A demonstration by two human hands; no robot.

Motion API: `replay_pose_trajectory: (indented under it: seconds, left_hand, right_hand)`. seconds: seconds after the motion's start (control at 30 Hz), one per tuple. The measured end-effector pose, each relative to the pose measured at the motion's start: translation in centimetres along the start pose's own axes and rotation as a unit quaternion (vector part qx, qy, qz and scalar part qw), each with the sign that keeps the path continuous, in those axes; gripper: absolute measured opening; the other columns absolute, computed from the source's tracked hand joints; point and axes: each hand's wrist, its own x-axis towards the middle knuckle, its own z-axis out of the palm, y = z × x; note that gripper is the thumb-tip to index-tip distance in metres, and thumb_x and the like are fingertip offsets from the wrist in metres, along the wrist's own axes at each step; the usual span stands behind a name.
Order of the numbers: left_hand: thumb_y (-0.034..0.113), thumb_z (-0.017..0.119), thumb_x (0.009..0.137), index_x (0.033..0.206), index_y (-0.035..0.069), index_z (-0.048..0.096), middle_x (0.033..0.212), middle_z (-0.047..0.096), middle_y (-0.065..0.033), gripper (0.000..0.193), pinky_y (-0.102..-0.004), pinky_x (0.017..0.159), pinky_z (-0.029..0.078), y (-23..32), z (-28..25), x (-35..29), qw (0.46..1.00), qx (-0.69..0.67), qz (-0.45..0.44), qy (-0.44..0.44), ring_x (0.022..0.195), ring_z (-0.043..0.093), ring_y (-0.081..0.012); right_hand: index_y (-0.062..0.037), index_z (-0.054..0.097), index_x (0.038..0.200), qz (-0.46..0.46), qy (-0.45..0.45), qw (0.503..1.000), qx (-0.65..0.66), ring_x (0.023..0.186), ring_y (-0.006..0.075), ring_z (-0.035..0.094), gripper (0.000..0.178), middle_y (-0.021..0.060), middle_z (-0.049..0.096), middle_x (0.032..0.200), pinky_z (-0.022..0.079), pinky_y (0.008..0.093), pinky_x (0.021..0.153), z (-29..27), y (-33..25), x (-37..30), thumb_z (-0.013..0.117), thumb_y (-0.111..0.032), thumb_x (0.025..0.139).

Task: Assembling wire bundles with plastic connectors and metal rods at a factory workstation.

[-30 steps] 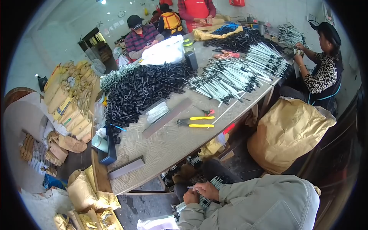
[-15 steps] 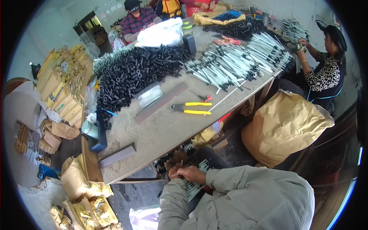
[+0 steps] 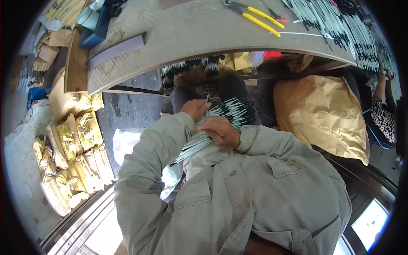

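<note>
Pale green rod bundle (image 3: pixel 216 123), under right hand (image 3: pixel 221 131) fingers, left hand (image 3: pixel 194 108) touching

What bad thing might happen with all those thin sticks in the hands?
The rods lie loose in a fan across the lap, held by the left hand and right hand near the middle only, so some may slide out to the floor. Their thin ends point toward the jacket and could poke or snag it.

Yellow-handled pliers (image 3: pixel 258 16) lie on the grey table (image 3: pixel 191 38) at the top. A large brown sack (image 3: pixel 325 114) sits right of centre; gold-wrapped packets (image 3: pixel 72 148) are piled at left.
</note>
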Motion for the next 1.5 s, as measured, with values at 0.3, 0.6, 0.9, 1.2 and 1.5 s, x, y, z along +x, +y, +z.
replay_pose_trajectory:
  seconds: [0.3,0.6,0.9,1.2,1.5]
  left_hand:
    - [0.029,0.050,0.087,0.074,0.005,0.053,0.072,0.056,-0.0174,0.028,-0.0495,0.060,0.041,5.5,2.7,-2.3,0.958,0.093,-0.092,0.256,0.070,0.055,-0.0399]
    - [0.022,0.050,0.085,0.076,0.010,0.049,0.074,0.058,-0.0114,0.015,-0.0496,0.051,0.045,3.5,5.3,-1.1,0.921,0.145,-0.061,0.356,0.060,0.057,-0.0388]
    - [0.017,0.054,0.084,0.068,0.007,0.050,0.063,0.056,-0.0107,0.020,-0.0436,0.050,0.042,0.9,4.7,1.8,0.905,0.112,0.030,0.410,0.058,0.056,-0.0330]
    - [0.019,0.058,0.086,0.069,0.001,0.060,0.057,0.049,0.0052,0.025,-0.0207,0.047,0.030,-0.2,4.4,0.8,0.861,-0.480,0.012,0.165,0.054,0.040,-0.0041]
    - [0.023,0.055,0.089,0.063,0.003,0.058,0.054,0.048,0.0035,0.033,-0.0214,0.046,0.029,0.1,5.0,0.3,0.871,-0.432,0.013,0.235,0.049,0.039,-0.0037]
  right_hand:
    - [-0.0060,0.058,0.093,0.040,-0.096,0.994,-0.015,0.076,0.0274,0.059,0.016,0.0092,0.061,0.083,0.048,0.0346,0.067,-2.3,1.0,-3.4,0.057,-0.001,0.078]
    - [-0.0018,0.058,0.091,0.154,-0.020,0.981,0.112,0.075,0.0204,0.060,0.013,0.0090,0.061,0.083,0.046,0.0297,0.068,-2.8,0.7,-3.2,0.047,0.000,0.084]
    - [-0.0041,0.058,0.092,0.084,-0.026,0.996,-0.012,0.081,0.0286,0.059,0.011,0.0102,0.061,0.084,0.047,0.0342,0.070,-1.6,2.5,-3.6,0.052,-0.003,0.083]
    - [-0.0051,0.061,0.094,0.080,0.041,0.993,-0.071,0.074,0.0260,0.060,0.016,0.0124,0.061,0.078,0.047,0.0321,0.071,-5.1,4.6,5.4,0.048,-0.011,0.087]
    - [-0.0052,0.063,0.089,-0.044,-0.049,0.926,-0.372,0.068,0.0240,0.061,0.013,0.0091,0.063,0.079,0.048,0.0313,0.064,-3.4,-2.2,-0.2,0.059,-0.012,0.079]
